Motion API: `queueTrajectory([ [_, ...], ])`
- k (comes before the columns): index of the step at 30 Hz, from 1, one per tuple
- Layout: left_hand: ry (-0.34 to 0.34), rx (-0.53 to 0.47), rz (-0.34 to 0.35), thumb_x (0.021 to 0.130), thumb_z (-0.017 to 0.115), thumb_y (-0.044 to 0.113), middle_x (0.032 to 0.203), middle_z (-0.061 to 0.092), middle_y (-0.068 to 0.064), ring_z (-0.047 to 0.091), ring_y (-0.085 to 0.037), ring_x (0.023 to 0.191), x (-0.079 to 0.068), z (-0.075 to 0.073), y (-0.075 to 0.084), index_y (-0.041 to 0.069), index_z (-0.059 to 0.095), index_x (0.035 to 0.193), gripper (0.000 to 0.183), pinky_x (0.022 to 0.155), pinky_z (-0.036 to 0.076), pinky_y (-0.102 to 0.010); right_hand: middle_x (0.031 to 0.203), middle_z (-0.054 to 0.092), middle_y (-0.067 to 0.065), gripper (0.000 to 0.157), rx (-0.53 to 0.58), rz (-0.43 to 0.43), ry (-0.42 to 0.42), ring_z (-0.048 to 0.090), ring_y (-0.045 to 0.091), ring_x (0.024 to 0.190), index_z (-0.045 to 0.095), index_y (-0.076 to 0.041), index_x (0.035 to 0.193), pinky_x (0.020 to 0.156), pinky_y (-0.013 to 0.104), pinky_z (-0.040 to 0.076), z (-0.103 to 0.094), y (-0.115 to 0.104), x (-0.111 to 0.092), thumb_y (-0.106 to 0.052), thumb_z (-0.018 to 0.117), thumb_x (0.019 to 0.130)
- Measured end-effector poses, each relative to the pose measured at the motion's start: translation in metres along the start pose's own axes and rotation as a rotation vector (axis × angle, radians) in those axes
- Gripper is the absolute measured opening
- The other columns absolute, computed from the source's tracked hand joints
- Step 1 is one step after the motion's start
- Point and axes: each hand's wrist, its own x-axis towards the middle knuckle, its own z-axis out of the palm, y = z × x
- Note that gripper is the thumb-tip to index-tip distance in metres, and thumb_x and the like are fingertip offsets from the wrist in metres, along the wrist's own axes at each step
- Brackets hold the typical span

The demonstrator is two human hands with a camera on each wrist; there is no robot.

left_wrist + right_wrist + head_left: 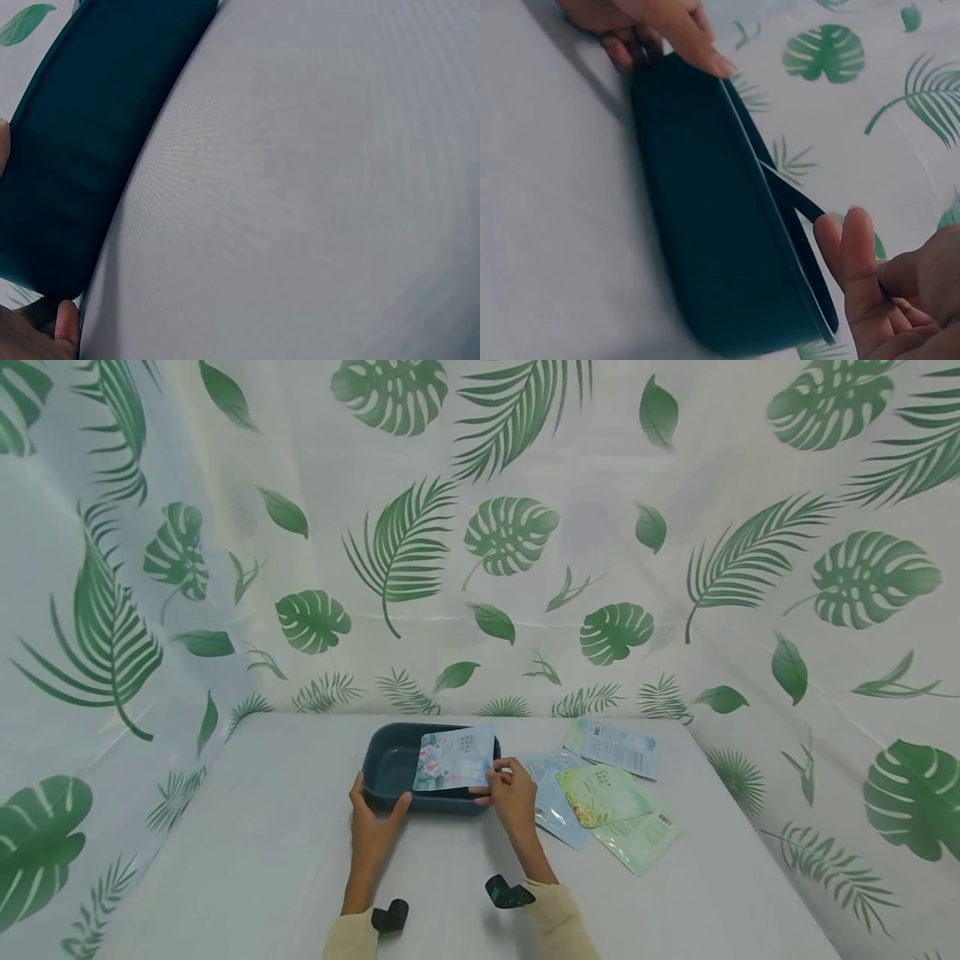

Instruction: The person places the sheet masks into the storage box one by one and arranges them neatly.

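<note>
A dark teal rectangular plastic tub (390, 768) stands on the white table. My left hand (375, 831) grips its left front corner, thumb on the front rim and fingers round the left side. In the right wrist view this left hand (664, 30) shows at the tub's far end. My right hand (512, 793) pinches the right edge of a flat pale-blue sachet (457, 758) printed with pink flowers. That sachet lies slanted over the right half of the tub's opening. From the right wrist it appears edge-on as a dark strip above the rim.
Right of the tub lie several loose sachets: a blue one (558, 814), a yellow-green one (600, 789), a pale green one (641, 842) and a blue-grey one (622, 750) at the back. Leaf-printed cloth (540, 685) rises behind the table.
</note>
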Motion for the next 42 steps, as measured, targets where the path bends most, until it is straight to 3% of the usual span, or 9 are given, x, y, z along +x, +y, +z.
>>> queueTrajectory([
  [13, 0.01, 0.011, 0.039, 0.084, 0.075, 0.043, 0.162, 0.018, -0.02, 0.019, -0.04, 0.149, 0.002, -0.001, 0.002, 0.019, 0.011, 0.156, 0.1, 0.117, 0.021, -0.061, 0.086, 0.071, 0.027, 0.016, -0.039, 0.0, -0.046, 0.074, 0.032, 0.068, 0.056, 0.01, 0.11, 0.052, 0.03, 0.059, 0.031, -0.007, -0.004, 0.004, 0.054, 0.095],
  [21, 0.029, 0.004, 0.05, 0.082, 0.076, 0.041, 0.161, 0.02, -0.02, 0.02, -0.04, 0.148, 0.002, 0.001, 0.001, 0.017, 0.014, 0.156, 0.099, 0.117, 0.023, -0.06, 0.085, 0.072, 0.024, 0.016, -0.073, 0.057, -0.03, 0.074, 0.025, 0.063, 0.059, 0.007, 0.109, 0.049, 0.029, 0.058, 0.044, -0.004, -0.004, 0.003, 0.057, 0.093],
  [32, 0.004, -0.001, 0.054, 0.084, 0.074, 0.045, 0.163, 0.016, -0.016, 0.018, -0.037, 0.15, 0.006, 0.001, -0.006, 0.021, 0.009, 0.157, 0.1, 0.117, 0.022, -0.059, 0.081, 0.073, 0.02, 0.017, -0.157, 0.044, -0.039, 0.072, 0.027, 0.059, 0.059, 0.007, 0.109, 0.052, 0.045, 0.058, 0.053, -0.005, -0.006, -0.002, 0.06, 0.094],
  [37, 0.015, -0.008, 0.058, 0.084, 0.075, 0.044, 0.163, 0.017, -0.016, 0.018, -0.037, 0.15, 0.007, 0.001, -0.006, 0.02, 0.011, 0.156, 0.1, 0.117, 0.023, -0.059, 0.08, 0.073, 0.021, 0.017, -0.197, 0.02, -0.03, 0.071, 0.031, 0.056, 0.061, 0.007, 0.106, 0.047, 0.04, 0.057, 0.057, -0.004, -0.006, -0.002, 0.062, 0.092],
  [42, 0.031, 0.0, 0.051, 0.083, 0.075, 0.045, 0.162, 0.019, -0.016, 0.02, -0.037, 0.149, 0.007, 0.001, -0.008, 0.021, 0.012, 0.156, 0.099, 0.117, 0.024, -0.058, 0.079, 0.073, 0.019, 0.017, -0.237, 0.007, -0.033, 0.068, 0.024, 0.049, 0.062, 0.007, 0.105, 0.041, 0.029, 0.053, 0.059, -0.004, -0.006, -0.002, 0.065, 0.091],
])
